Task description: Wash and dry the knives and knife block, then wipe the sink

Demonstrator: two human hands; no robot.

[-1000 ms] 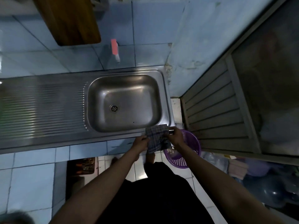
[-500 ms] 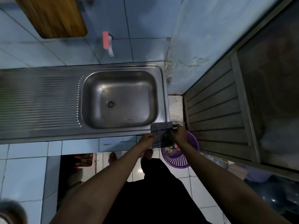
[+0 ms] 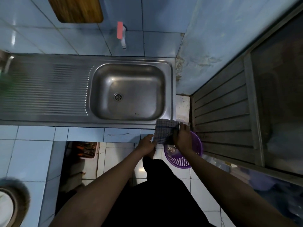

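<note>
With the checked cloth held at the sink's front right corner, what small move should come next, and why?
Probably spread the checked cloth flat onto the sink rim and start wiping. Both the left hand and right hand grip it bunched at the rim's edge, and the basin looks empty.

Cloth [image 3: 164, 131] lower right: blue-white check. Basket [image 3: 195, 154] beneath: purple, dotted holes. Sink [image 3: 127, 76] centre: grey steel, ribbed drainboard left. Tap [image 3: 120, 30] top centre: red handle, white spout. Wall tiles [image 3: 162, 18]: pale blue. Board [image 3: 77, 9] upper left: brown wood.
</note>
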